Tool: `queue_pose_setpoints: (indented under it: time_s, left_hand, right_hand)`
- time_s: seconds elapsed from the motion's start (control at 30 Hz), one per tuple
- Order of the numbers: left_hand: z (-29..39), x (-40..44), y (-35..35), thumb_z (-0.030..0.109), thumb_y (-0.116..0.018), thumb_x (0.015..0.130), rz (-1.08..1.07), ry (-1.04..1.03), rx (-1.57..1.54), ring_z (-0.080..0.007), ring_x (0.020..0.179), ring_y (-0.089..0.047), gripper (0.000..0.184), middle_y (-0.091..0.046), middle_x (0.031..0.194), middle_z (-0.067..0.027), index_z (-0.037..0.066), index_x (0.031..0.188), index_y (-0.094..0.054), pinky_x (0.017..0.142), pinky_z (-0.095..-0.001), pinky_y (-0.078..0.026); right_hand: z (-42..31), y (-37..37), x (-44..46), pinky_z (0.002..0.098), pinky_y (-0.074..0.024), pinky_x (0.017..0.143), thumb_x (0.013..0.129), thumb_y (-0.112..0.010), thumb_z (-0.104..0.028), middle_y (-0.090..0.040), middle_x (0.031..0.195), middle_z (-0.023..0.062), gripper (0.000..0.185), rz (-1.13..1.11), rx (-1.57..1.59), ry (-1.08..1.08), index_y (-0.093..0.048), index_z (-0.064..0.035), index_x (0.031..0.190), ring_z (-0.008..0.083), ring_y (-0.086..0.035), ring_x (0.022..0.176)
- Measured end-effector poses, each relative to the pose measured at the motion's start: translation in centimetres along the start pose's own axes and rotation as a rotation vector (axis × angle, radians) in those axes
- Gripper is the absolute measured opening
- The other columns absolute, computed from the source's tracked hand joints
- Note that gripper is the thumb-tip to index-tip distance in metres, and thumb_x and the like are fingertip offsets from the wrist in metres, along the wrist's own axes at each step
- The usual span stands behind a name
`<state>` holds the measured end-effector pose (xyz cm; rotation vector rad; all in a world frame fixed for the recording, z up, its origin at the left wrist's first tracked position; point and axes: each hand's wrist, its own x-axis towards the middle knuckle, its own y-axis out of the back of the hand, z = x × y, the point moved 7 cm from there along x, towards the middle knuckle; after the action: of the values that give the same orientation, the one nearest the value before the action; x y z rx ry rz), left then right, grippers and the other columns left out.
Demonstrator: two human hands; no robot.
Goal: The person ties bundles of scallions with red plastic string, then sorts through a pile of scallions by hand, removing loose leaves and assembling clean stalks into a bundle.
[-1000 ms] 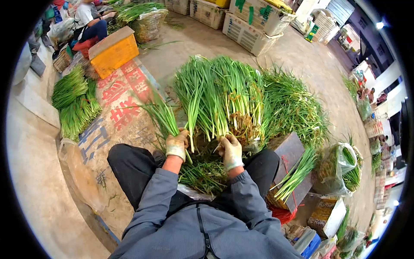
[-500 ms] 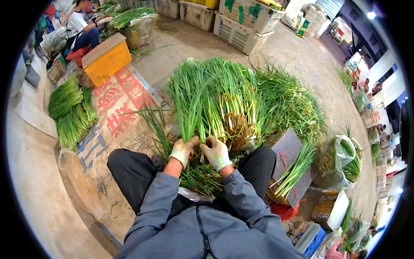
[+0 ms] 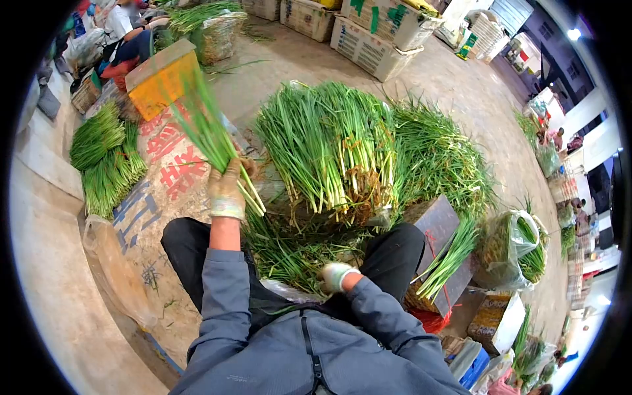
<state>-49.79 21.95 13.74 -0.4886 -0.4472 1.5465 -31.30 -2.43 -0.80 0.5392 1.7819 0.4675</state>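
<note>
My left hand, in a pale stained glove, is closed around a bunch of green stalks, raised over the painted board left of the main heap. The leaves are blurred and point up and left. Gloved too, my right hand is low near my right thigh, beside loose green leaves between my legs; its fingers are smeared by motion. In front lies a large heap of stalks with pale ends toward me and brown, withered bits on its right part.
Tangled greens lie right of the heap. A dark box carries a small bunch. Tidy bunches lie far left, near an orange box. Another person sits at the upper left. Crates stand behind.
My hands, together at the heap's near edge half a second ago, are now apart. My left hand has moved up and left with stalks; my right has dropped toward my lap.
</note>
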Motion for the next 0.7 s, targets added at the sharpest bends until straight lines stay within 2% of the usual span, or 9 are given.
queue_pose_setpoints:
  time_s: [0.07, 0.17, 0.2, 0.27, 0.33, 0.47, 0.57, 0.67, 0.7]
  left_hand:
    - [0.7, -0.1, 1.0, 0.018, -0.060, 0.098, 0.064, -0.011, -0.105, -0.0133, 0.064, -0.059, 0.011, -0.065, 0.082, -0.0044, 0.008, 0.102, -0.063, 0.049, -0.0292, -0.046]
    - [-3.4, -0.4, 2.7, 0.016, -0.063, 0.096, 0.160, 0.285, -0.140, -0.0106, 0.050, -0.051, 0.009, -0.064, 0.078, -0.0037, 0.009, 0.103, -0.063, 0.040, -0.0263, -0.038]
    - [-6.3, -0.9, 3.3, 0.018, -0.067, 0.093, 0.252, 0.458, -0.145, -0.0102, 0.045, -0.046, 0.014, -0.061, 0.075, -0.0029, 0.008, 0.102, -0.063, 0.037, -0.0259, -0.035]
    - [-10.4, -2.3, 3.1, 0.014, -0.071, 0.089, 0.160, 0.508, 0.082, -0.0104, 0.043, -0.047, 0.015, -0.065, 0.079, -0.0061, 0.007, 0.100, -0.065, 0.035, -0.0259, -0.035]
    - [-13.1, -3.9, 2.0, 0.014, -0.073, 0.087, 0.034, 0.546, 0.300, -0.0113, 0.042, -0.048, 0.015, -0.070, 0.081, -0.0094, 0.006, 0.098, -0.066, 0.034, -0.0269, -0.036]
    - [-16.0, -6.4, 0.8, 0.015, -0.076, 0.086, -0.013, 0.683, 0.466, -0.0143, 0.042, -0.048, 0.022, -0.061, 0.065, -0.0053, 0.004, 0.101, -0.065, 0.037, -0.0315, -0.035]
    - [-17.4, -6.5, 1.3, 0.011, -0.077, 0.085, 0.005, 0.662, 0.510, -0.0162, 0.043, -0.049, 0.022, -0.060, 0.063, -0.0075, 0.002, 0.098, -0.062, 0.039, -0.0337, -0.037]
    - [-16.7, -6.9, 1.4, 0.009, -0.078, 0.082, -0.002, 0.700, 0.592, -0.0184, 0.043, -0.052, 0.027, -0.060, 0.063, -0.0101, 0.000, 0.100, -0.060, 0.039, -0.0352, -0.040]
    - [-16.0, -7.3, 1.0, 0.009, -0.079, 0.081, -0.004, 0.702, 0.644, -0.0186, 0.043, -0.052, 0.028, -0.061, 0.063, -0.0103, 0.000, 0.100, -0.060, 0.039, -0.0352, -0.041]
  right_hand:
    - [2.4, 6.7, -0.5, 0.0445, -0.0544, 0.074, 0.081, -0.073, -0.038, -0.070, 0.087, 0.0208, 0.036, 0.852, 0.406, 0.010, -0.072, -0.0030, 0.091, 0.0398, -0.068, 0.082]
    - [4.8, 12.4, 1.0, 0.0415, -0.0529, 0.062, 0.089, -0.069, -0.043, -0.068, 0.074, 0.0245, 0.050, 0.908, 0.434, -0.296, -0.066, 0.0066, 0.082, 0.0333, -0.068, 0.070]
    - [5.7, 10.6, 3.1, 0.0344, -0.0492, 0.053, 0.093, -0.066, -0.041, -0.068, 0.075, 0.0169, 0.047, 0.594, 1.201, -0.251, -0.065, 0.0053, 0.089, 0.0241, -0.065, 0.062]
    - [4.7, 10.2, 5.1, 0.0275, -0.0439, 0.048, 0.096, -0.062, -0.035, -0.065, 0.078, 0.0114, 0.038, 0.589, 1.769, -0.042, -0.062, 0.0033, 0.098, 0.0163, -0.059, 0.059]
    - [4.0, 9.6, 5.5, 0.0266, -0.0404, 0.046, 0.100, -0.056, -0.027, -0.059, 0.074, 0.0070, 0.029, 0.579, 1.894, -0.002, -0.060, 0.0014, 0.100, 0.0145, -0.053, 0.055]
    - [0.6, 8.0, 3.0, 0.0267, -0.0410, 0.047, 0.101, -0.052, -0.030, -0.060, 0.074, 0.0047, 0.031, 0.460, 1.912, 0.127, -0.061, -0.0007, 0.105, 0.0131, -0.054, 0.055]
    - [-0.2, 7.1, 1.7, 0.0286, -0.0495, 0.054, 0.101, -0.052, -0.032, -0.066, 0.078, 0.0093, 0.033, 0.400, 1.634, 0.026, -0.063, -0.0014, 0.104, 0.0166, -0.062, 0.060]
    - [1.5, 9.3, 2.0, 0.0294, -0.0510, 0.065, 0.097, -0.057, -0.032, -0.070, 0.093, 0.0115, 0.039, 0.903, 0.935, 0.163, -0.063, 0.0030, 0.114, 0.0204, -0.065, 0.074]
    - [2.1, 8.7, 3.0, 0.0301, -0.0494, 0.058, 0.098, -0.058, -0.031, -0.069, 0.087, 0.0090, 0.034, 0.929, 1.143, 0.163, -0.064, 0.0014, 0.109, 0.0180, -0.065, 0.069]
